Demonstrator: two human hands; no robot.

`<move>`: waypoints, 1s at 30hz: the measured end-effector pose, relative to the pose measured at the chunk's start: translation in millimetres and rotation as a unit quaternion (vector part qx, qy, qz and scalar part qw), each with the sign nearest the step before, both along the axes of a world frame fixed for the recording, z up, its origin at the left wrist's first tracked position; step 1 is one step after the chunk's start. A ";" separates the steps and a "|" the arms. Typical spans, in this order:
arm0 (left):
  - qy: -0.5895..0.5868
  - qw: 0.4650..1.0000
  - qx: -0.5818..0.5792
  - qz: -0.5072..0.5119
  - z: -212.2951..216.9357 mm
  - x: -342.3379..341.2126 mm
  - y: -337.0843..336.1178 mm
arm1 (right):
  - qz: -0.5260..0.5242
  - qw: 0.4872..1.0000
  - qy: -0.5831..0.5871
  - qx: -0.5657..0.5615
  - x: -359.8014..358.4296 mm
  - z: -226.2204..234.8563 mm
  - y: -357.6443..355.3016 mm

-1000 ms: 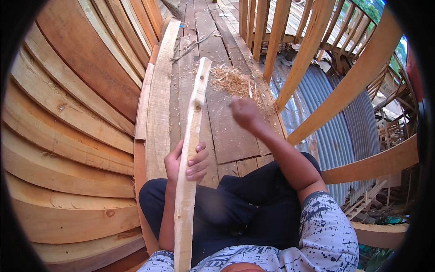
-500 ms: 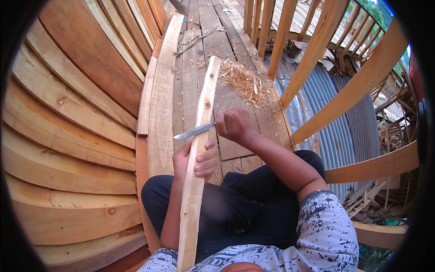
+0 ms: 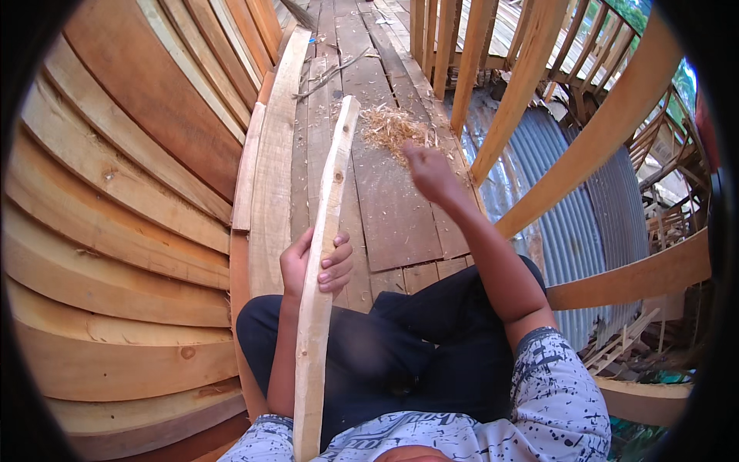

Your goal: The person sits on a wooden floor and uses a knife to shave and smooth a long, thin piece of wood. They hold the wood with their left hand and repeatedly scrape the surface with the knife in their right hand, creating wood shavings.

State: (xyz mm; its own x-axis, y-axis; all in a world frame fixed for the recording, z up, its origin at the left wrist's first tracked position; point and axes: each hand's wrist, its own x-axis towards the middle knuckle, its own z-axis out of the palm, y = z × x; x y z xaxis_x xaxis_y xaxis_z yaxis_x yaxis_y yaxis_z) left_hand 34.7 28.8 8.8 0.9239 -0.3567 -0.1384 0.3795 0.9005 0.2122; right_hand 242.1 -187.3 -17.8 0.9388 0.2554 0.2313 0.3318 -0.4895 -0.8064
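I sit on a plank floor (image 3: pixel 400 223) with a long, pale, roughly shaved wooden stick (image 3: pixel 331 200) standing up between my knees. My left hand (image 3: pixel 296 266) is wrapped around the stick at about its middle, with the thumb side toward me. My right hand (image 3: pixel 429 173) is lifted forward and to the right of the stick, blurred and closed in a fist. The blade it gripped a moment ago is hidden in the blur. A heap of light wood shavings (image 3: pixel 389 127) lies on the floor just beyond that hand.
Curved wooden hull planks (image 3: pixel 115 192) rise on my left. Bent wooden ribs (image 3: pixel 570 146) stand on the right, with corrugated metal sheeting (image 3: pixel 570 223) below them. A loose board (image 3: pixel 269 177) lies along the floor's left edge. My dark trousers (image 3: pixel 408 346) fill the lower middle.
My right hand, which held a blade against the stick half a second ago, has swung up and away to the right. The left hand keeps its hold on the stick.
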 end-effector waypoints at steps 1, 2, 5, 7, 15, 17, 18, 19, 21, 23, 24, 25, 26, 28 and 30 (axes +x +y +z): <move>-0.004 1.000 0.004 -0.009 0.5 0.0 -0.5 | 0.028 0.998 0.005 0.052 -17.0 -2.9 16.9; -0.005 1.000 0.008 -0.018 -0.7 -1.1 -2.1 | 0.065 0.993 0.078 0.058 -29.8 -0.7 29.7; 0.006 0.999 0.019 -0.034 -5.4 -8.5 -9.8 | 0.139 0.943 0.282 0.107 -61.3 18.7 54.5; 0.012 0.999 -0.004 -0.052 -8.7 -9.1 -17.6 | 0.146 0.904 0.367 0.163 -74.8 20.3 61.2; 0.043 0.998 -0.007 -0.045 -3.0 -17.5 -25.5 | 0.083 0.896 0.353 0.255 -97.2 54.0 64.8; 0.027 0.998 -0.022 -0.043 -1.2 -17.8 -31.3 | 0.073 0.898 0.343 0.266 -96.0 58.6 58.6; 0.020 0.998 -0.030 -0.042 -1.1 -18.2 -35.6 | 0.072 0.898 0.338 0.273 -94.3 60.4 55.3; 0.006 0.997 -0.046 -0.053 -1.8 -19.0 -40.9 | 0.071 0.897 0.334 0.280 -92.2 62.5 50.4; -0.021 0.994 -0.075 -0.071 -1.4 -22.8 -48.7 | 0.050 0.903 0.315 0.289 -84.0 72.5 41.2; -0.069 0.985 -0.122 -0.096 -0.7 -29.3 -62.5 | 0.035 0.901 0.309 0.304 -69.5 81.6 32.1; -0.096 0.978 -0.148 -0.111 -1.1 -31.4 -71.9 | 0.025 0.897 0.309 0.315 -57.6 83.7 22.6; -0.105 0.976 -0.157 -0.109 -2.3 -34.4 -80.4 | 0.016 0.893 0.310 0.327 -46.3 85.6 12.8; -0.114 0.975 -0.161 -0.103 -5.7 -41.9 -83.2 | 0.014 0.887 0.314 0.338 -40.1 85.0 8.8; -0.108 0.974 -0.157 -0.120 -7.9 -46.6 -85.5 | 0.005 0.875 0.326 0.359 -25.2 86.5 -5.4; -0.083 0.973 -0.133 -0.169 -11.6 -44.7 -75.6 | 0.002 0.866 0.340 0.365 -19.1 85.8 -12.8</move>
